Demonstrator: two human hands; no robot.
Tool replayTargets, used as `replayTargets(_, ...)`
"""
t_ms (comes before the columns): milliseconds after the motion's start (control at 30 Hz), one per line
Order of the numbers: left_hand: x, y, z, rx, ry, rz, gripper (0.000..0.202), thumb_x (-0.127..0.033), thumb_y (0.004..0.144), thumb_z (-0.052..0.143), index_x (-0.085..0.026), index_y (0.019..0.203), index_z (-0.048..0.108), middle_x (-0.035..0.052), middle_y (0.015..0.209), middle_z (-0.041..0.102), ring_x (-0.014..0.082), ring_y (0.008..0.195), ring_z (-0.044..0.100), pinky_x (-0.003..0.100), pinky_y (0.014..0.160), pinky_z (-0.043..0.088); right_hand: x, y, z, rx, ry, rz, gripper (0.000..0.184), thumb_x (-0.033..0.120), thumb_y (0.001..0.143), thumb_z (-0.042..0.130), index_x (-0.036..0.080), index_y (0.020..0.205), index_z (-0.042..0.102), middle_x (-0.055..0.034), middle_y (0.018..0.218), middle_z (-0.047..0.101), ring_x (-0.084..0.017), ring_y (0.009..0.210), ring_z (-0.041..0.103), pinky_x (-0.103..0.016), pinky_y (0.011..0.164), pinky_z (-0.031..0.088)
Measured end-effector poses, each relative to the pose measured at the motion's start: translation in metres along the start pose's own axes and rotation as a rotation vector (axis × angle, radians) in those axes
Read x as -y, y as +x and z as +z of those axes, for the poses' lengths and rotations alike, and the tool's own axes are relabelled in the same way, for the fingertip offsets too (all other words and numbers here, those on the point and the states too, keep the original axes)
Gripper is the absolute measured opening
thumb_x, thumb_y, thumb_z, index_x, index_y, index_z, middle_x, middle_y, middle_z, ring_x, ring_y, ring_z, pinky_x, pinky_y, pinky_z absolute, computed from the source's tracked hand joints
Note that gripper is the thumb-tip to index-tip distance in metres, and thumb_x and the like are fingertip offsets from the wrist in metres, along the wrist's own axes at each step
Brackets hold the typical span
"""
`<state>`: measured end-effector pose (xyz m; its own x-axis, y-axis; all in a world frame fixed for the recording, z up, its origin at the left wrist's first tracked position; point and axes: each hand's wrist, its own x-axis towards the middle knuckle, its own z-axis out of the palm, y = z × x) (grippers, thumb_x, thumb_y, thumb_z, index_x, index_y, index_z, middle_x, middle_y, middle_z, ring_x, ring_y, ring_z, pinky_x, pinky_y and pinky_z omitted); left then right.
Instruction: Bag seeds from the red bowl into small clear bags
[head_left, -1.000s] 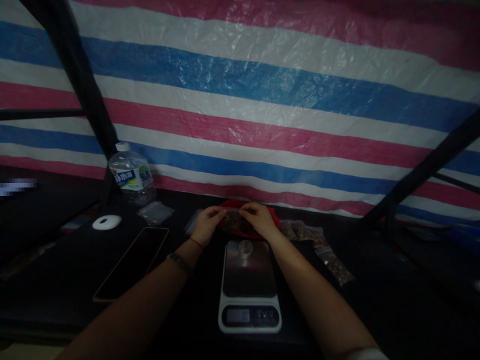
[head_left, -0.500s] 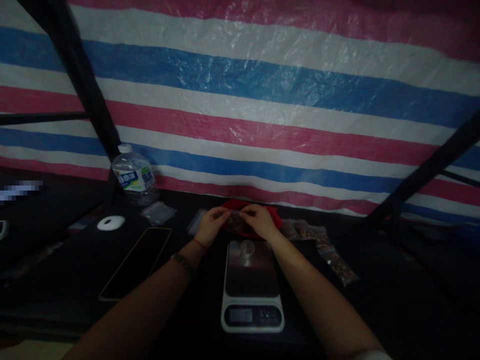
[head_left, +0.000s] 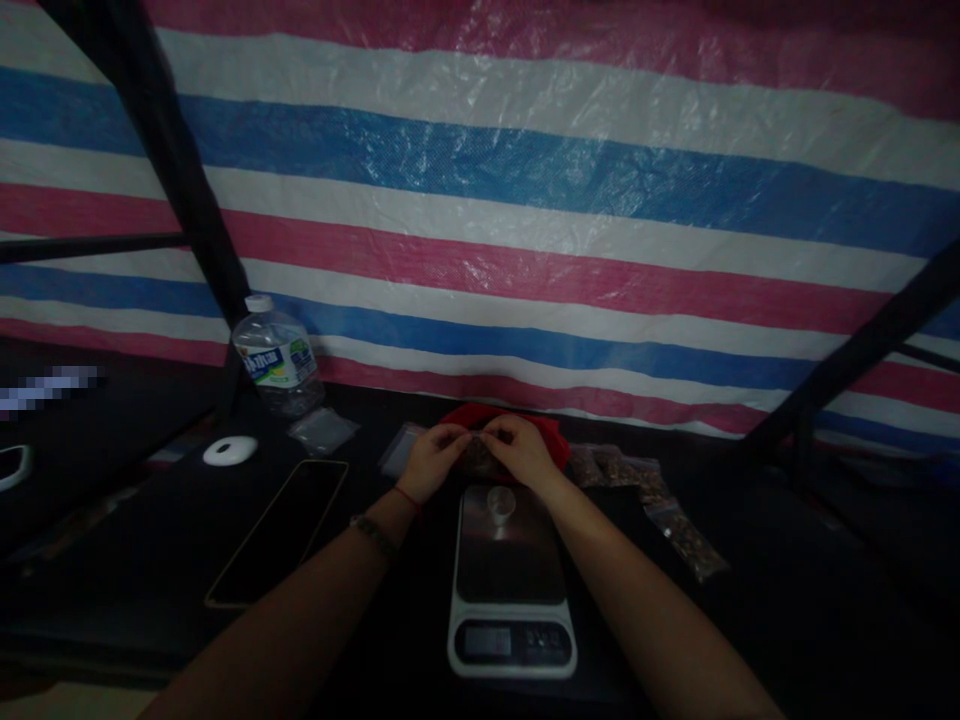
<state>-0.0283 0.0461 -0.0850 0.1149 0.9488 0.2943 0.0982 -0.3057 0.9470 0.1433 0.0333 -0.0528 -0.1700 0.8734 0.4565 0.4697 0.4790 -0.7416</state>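
Both hands pinch the top edge of a small clear plastic bag (head_left: 478, 458) with brown bits in it. My left hand (head_left: 433, 458) is closed on the bag's left side, my right hand (head_left: 520, 446) on its right, and their fingertips nearly meet. Behind them lies a red bag (head_left: 551, 436), partly covered by my hands. Just nearer to me is a white kitchen scale (head_left: 511, 560), and a small clear cup (head_left: 500, 505) stands on its plate. Flat clear bags (head_left: 400, 450) lie beside my left hand.
Several filled bags (head_left: 684, 538) lie in a row at the right. At the left are a phone (head_left: 279, 535), a white oval object (head_left: 230, 450), another clear packet (head_left: 323, 430) and a large plastic bottle (head_left: 277, 360). A striped sheet (head_left: 525, 240) hangs behind the black table.
My fingertips have come closer together along the bag's top edge. The whole view has shifted slightly; the scale, cup and other things keep their places on the table.
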Motion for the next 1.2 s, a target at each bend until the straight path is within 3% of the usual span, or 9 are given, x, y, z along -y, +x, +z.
replayTargets(233,0.004,-0.002,0.004,0.031,-0.011,0.066,0.022,-0.038,0.074,0.065,-0.016,0.078,0.069,0.005,0.077,0.07,0.0183,0.072,0.063,0.028,0.066,0.051,0.005,-0.001,-0.001,0.032,0.029,0.002,0.008,0.019,0.074,0.063,0.017,0.073,0.07,-0.0045,0.077,0.069,-0.017,0.072,0.062,-0.028,0.067,0.047)
replayTargets(400,0.006,-0.003,0.004,0.059,0.118,0.152,0.019,-0.034,0.079,0.06,-0.016,0.081,0.068,0.0054,0.081,0.07,0.0177,0.076,0.064,0.028,0.069,0.05,0.001,0.0,0.002,0.076,-0.066,-0.032,0.01,0.015,0.077,0.06,0.017,0.074,0.069,-0.0038,0.078,0.068,-0.016,0.074,0.061,-0.027,0.07,0.045)
replayTargets(567,0.01,-0.003,0.004,-0.015,0.236,0.21,0.018,-0.031,0.082,0.056,-0.015,0.082,0.066,0.0058,0.081,0.068,0.0177,0.078,0.062,0.03,0.071,0.049,0.0,0.001,0.003,0.056,-0.09,-0.052,0.009,0.016,0.079,0.06,0.018,0.077,0.069,-0.0036,0.08,0.068,-0.015,0.076,0.061,-0.027,0.072,0.045)
replayTargets(733,0.015,-0.002,0.004,-0.108,0.164,0.207,0.017,-0.031,0.082,0.057,-0.015,0.084,0.063,0.0056,0.083,0.067,0.017,0.079,0.062,0.029,0.073,0.05,-0.001,0.002,-0.001,0.005,-0.053,-0.018,0.008,0.019,0.078,0.061,0.018,0.074,0.068,-0.003,0.078,0.068,-0.016,0.074,0.06,-0.028,0.072,0.045)
replayTargets(900,0.016,-0.002,0.006,0.007,0.045,0.16,0.032,-0.034,0.072,0.069,-0.015,0.097,0.062,0.0062,0.091,0.068,0.0179,0.082,0.064,0.03,0.075,0.052,-0.003,0.002,-0.001,-0.056,-0.045,0.001,0.01,0.022,0.078,0.059,0.017,0.075,0.067,-0.0031,0.078,0.067,-0.016,0.074,0.059,-0.028,0.07,0.044)
replayTargets(1200,0.012,-0.003,0.004,0.104,0.021,0.174,0.022,-0.032,0.08,0.061,-0.014,0.092,0.065,0.007,0.089,0.069,0.018,0.083,0.064,0.03,0.077,0.051,-0.001,0.001,0.005,0.037,-0.022,0.042,0.008,0.014,0.072,0.061,0.017,0.073,0.068,-0.0025,0.074,0.066,-0.014,0.068,0.059,-0.025,0.066,0.045)
